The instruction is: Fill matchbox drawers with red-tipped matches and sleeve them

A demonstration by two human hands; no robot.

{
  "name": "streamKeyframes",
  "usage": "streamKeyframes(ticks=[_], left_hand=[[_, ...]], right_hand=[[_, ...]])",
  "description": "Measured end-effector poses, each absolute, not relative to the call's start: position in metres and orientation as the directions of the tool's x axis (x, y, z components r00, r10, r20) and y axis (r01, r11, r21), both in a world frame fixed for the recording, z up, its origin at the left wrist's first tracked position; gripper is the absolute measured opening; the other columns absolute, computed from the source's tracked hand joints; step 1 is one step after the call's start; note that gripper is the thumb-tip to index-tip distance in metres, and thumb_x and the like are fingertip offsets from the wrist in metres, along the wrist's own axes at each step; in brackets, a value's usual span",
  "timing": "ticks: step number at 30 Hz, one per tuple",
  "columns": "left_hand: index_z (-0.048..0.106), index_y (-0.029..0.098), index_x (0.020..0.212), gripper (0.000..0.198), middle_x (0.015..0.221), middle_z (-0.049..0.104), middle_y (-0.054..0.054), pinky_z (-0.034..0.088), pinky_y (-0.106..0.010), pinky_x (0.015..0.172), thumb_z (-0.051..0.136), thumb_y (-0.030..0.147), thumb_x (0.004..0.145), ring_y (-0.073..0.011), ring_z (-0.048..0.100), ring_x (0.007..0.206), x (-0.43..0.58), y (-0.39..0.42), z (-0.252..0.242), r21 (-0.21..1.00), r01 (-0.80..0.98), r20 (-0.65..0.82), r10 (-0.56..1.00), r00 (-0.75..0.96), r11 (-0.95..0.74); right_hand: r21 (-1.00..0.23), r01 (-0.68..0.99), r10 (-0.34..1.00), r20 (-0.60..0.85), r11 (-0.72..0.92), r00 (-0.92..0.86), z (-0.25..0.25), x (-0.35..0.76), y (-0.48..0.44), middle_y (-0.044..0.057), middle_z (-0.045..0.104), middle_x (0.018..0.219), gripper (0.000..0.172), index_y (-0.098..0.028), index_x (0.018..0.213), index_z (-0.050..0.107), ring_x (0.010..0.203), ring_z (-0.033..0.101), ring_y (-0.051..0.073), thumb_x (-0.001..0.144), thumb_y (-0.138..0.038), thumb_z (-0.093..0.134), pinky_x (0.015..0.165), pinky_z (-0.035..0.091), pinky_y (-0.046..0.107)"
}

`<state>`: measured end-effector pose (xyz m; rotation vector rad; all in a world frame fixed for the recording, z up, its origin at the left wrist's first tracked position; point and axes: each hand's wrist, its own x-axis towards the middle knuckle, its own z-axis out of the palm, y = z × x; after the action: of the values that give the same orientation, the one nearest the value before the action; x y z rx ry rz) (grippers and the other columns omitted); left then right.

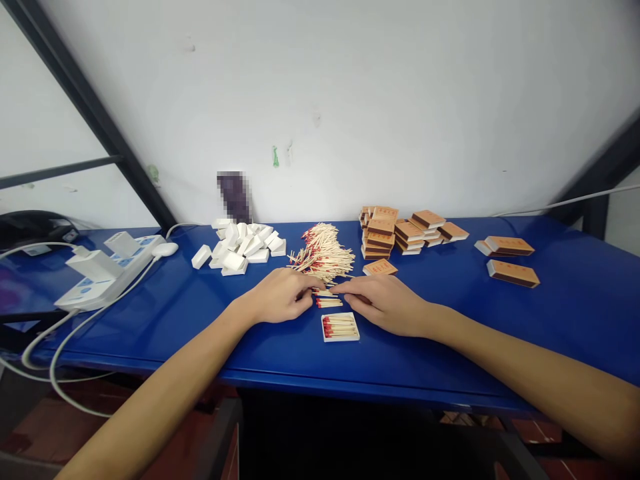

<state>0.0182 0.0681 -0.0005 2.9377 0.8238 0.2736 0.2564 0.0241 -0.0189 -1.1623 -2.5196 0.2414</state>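
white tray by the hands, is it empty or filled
Filled: the white tray holds matches lying side by side, red heads at its left end. How deep they lie, cannot tell.

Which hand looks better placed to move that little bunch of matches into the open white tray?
Probably the right hand. Both hands touch the small bunch of matches, but the open tray lies closer to the right one than to the left hand.
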Motion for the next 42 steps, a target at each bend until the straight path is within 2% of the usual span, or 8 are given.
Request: streamKeyframes(ticks=[4,9,18,23,29,42], left_hand=[[0.068,0.02,0.108,0.033,0.075,0.069,-0.002,0.04,-0.026,0.063,0.047,0.017,0.083,-0.016,0.06,0.064,0.017,0.0679,0.0027,0.059,0.532,0.159,0.534,0.83,-0.845],[0.07,0.02,0.101,0.027,0.074,0.068,-0.002,0.041,-0.027,0.063,0.049,0.021,0.084,-0.0165,0.061,0.065,0.0135,0.0697,0.0044,0.031,0.544,0.178,0.54,0.822,-0.838],[0.072,0.021,0.101,0.028,0.084,0.072,-0.003,0.044,-0.028,0.07,0.051,0.02,0.083,-0.0176,0.064,0.074,0.0132,0.0706,0.0016,0.083,0.536,0.175,0.542,0.822,-0.84],[0.071,0.02,0.102,0.027,0.075,0.068,-0.001,0.041,-0.027,0.065,0.052,0.022,0.083,-0.0161,0.06,0.067,0.0158,0.0677,0.0024,0.082,0.535,0.164,0.541,0.825,-0.841],[0.07,0.02,0.102,0.032,0.067,0.064,0.001,0.038,-0.027,0.063,0.048,0.015,0.079,-0.0144,0.055,0.06,0.014,0.0688,0.0006,0.086,0.532,0.169,0.539,0.825,-0.842],[0.069,0.02,0.103,0.027,0.068,0.065,0.001,0.036,-0.026,0.061,0.05,0.02,0.084,-0.0141,0.056,0.06,0.016,0.0682,-0.0003,0.075,0.532,0.163,0.537,0.828,-0.843]], right_hand=[[-0.307,0.699,0.764,0.252,0.646,-0.594,-0.0185,0.2564,0.0238,0.002,0.074,0.113,0.039,-0.025,0.127,0.065,0.093,0.068,0.021,0.096,-0.02,0.041,0.074,0.046,0.032],[-0.353,0.682,0.768,0.272,0.64,-0.58,-0.0198,0.2579,0.0244,0.004,0.075,0.109,0.037,-0.023,0.123,0.067,0.091,0.069,0.02,0.096,-0.021,0.042,0.075,0.048,0.031],[-0.363,0.685,0.775,0.257,0.632,-0.578,-0.0197,0.2581,0.0244,0.004,0.076,0.105,0.035,-0.022,0.117,0.07,0.089,0.069,0.02,0.096,-0.021,0.042,0.074,0.047,0.031],[-0.36,0.694,0.781,0.243,0.623,-0.575,-0.0193,0.2582,0.024,0.003,0.075,0.106,0.035,-0.022,0.118,0.069,0.089,0.068,0.02,0.096,-0.02,0.042,0.074,0.047,0.031],[-0.368,0.69,0.782,0.252,0.623,-0.571,-0.0203,0.258,0.0246,0.003,0.075,0.108,0.035,-0.022,0.119,0.069,0.091,0.069,0.02,0.096,-0.021,0.042,0.075,0.048,0.031],[-0.351,0.699,0.782,0.252,0.623,-0.571,-0.0221,0.2582,0.0262,0.003,0.075,0.107,0.035,-0.022,0.118,0.069,0.091,0.068,0.021,0.095,-0.022,0.043,0.075,0.047,0.031]])
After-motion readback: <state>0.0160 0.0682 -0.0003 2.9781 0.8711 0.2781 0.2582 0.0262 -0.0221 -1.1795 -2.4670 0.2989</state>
